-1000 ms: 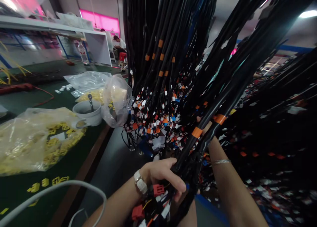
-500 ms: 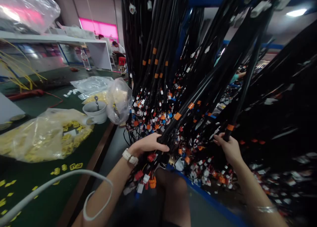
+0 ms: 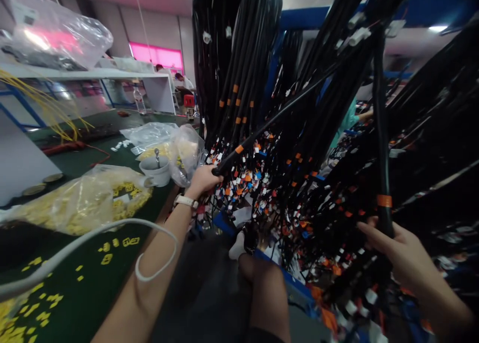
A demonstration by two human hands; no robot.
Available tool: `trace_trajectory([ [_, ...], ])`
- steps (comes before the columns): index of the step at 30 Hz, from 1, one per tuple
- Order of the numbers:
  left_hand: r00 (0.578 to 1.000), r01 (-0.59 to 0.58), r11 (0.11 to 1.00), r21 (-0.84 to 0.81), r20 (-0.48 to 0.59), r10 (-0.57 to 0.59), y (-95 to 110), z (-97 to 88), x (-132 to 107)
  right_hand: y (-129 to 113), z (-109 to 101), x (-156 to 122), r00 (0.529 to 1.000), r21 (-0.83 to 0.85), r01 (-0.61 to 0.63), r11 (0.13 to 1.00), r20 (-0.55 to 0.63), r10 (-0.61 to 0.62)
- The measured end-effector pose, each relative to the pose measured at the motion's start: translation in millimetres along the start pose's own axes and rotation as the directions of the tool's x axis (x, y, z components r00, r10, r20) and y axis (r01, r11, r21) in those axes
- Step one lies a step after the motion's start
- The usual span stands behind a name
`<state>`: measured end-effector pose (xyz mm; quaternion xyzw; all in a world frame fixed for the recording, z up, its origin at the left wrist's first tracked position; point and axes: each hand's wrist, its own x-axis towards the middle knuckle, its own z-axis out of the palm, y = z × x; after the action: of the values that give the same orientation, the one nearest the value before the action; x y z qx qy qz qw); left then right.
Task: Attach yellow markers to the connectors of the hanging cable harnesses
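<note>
Many black wire harnesses (image 3: pixel 239 58) with orange tape bands hang from above, ending in small coloured connectors (image 3: pixel 247 175). My left hand (image 3: pixel 203 179), a watch on its wrist, is closed round the lower end of one black harness (image 3: pixel 262 131) and holds it out toward the left, apart from the bunch. My right hand (image 3: pixel 396 250) is closed on another black harness (image 3: pixel 380 133) with an orange band, held out to the right. My knee (image 3: pixel 262 283) shows below, between my arms.
A green bench (image 3: pixel 93 268) on the left carries plastic bags of yellow parts (image 3: pixel 82 198), a white cup with a spoon (image 3: pixel 156 171), loose yellow pieces and a grey cable (image 3: pixel 90 238). A blue rail (image 3: pixel 295 288) runs under the harnesses. People sit in the far background.
My hands have spread apart: the left has drawn one harness up and leftward out of the bunch, the right has pulled another down and rightward. The camera has tilted upward.
</note>
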<state>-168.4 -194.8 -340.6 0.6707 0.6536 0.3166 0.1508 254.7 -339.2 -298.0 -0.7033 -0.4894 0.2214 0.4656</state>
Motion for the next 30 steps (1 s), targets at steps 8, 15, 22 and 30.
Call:
trace_trajectory([
  [8, 0.853, 0.258, 0.963, 0.075, -0.486, -0.190, -8.3, 44.3, 52.9, -11.1, -16.5, -20.6, 0.997, -0.048, -0.074, 0.996, 0.035, 0.075],
  [15, 0.886, 0.237, 0.970, 0.050, -0.421, -0.195, -26.3, 71.1, 101.9, -24.2, 31.4, -31.7, 0.982, 0.194, -0.165, 0.967, 0.120, 0.143],
  [22, 0.971, 0.071, 0.997, -0.024, -0.227, -0.075, -43.6, 81.0, 104.5, -26.0, 59.3, -32.6, 0.973, 0.369, -0.191, 0.910, 0.194, 0.126],
  [30, 0.947, -0.010, 0.986, 0.165, -0.314, 0.062, -19.0, 94.1, 70.7, -32.9, 51.2, -38.8, 0.969, 0.407, -0.194, 0.892, 0.223, 0.109],
])
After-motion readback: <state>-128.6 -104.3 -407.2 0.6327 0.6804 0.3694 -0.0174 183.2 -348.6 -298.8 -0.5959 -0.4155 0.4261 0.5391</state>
